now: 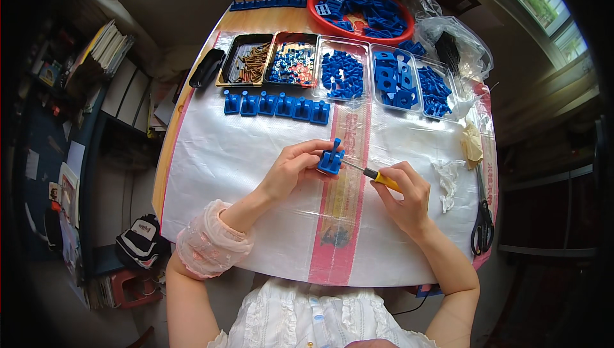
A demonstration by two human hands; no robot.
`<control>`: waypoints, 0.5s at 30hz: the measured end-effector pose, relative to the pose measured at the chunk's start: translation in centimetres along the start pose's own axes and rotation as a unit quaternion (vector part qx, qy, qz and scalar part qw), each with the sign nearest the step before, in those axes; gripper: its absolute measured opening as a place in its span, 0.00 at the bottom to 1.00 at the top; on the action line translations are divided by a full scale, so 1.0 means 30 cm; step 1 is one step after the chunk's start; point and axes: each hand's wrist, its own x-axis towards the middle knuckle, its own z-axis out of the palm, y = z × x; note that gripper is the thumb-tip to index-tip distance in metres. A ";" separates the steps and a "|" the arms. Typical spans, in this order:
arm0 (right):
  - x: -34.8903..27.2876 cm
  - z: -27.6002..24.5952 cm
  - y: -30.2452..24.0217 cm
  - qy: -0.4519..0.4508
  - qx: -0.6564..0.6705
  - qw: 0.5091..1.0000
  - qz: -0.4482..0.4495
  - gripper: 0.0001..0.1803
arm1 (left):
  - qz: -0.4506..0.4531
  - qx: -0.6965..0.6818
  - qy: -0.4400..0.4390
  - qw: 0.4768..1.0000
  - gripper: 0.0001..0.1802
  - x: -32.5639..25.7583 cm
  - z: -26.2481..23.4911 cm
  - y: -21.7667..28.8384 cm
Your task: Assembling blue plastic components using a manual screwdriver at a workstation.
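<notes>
Between the fingers of my left hand is a small blue plastic bracket with an upright lever. My right hand is closed around the yellow handle of a screwdriver. The screwdriver's metal shaft points left, and its tip meets the bracket's right side; whether a screw sits there is too small to tell. Beyond my hands stands a row of several similar blue brackets. Behind that row are trays of parts: brown screws, small nuts and small blue pieces.
Farther right are clear trays of flat blue plates and blue pins. A red basin of blue parts stands at the back, beside a rack of thin rods. Scissors and crumpled tissue lie at the right edge.
</notes>
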 end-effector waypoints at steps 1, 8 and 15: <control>0.000 0.000 0.000 0.001 0.000 1.000 0.000 0.18 | -0.005 -0.015 -0.003 1.000 0.21 0.001 -0.002 0.001; 0.000 0.000 0.002 0.000 -0.003 1.000 0.000 0.17 | -0.008 0.038 0.014 0.999 0.20 -0.002 0.010 0.005; 0.004 0.003 0.003 0.011 -0.007 1.000 -0.009 0.17 | -0.003 0.035 0.015 0.999 0.18 -0.001 0.014 0.005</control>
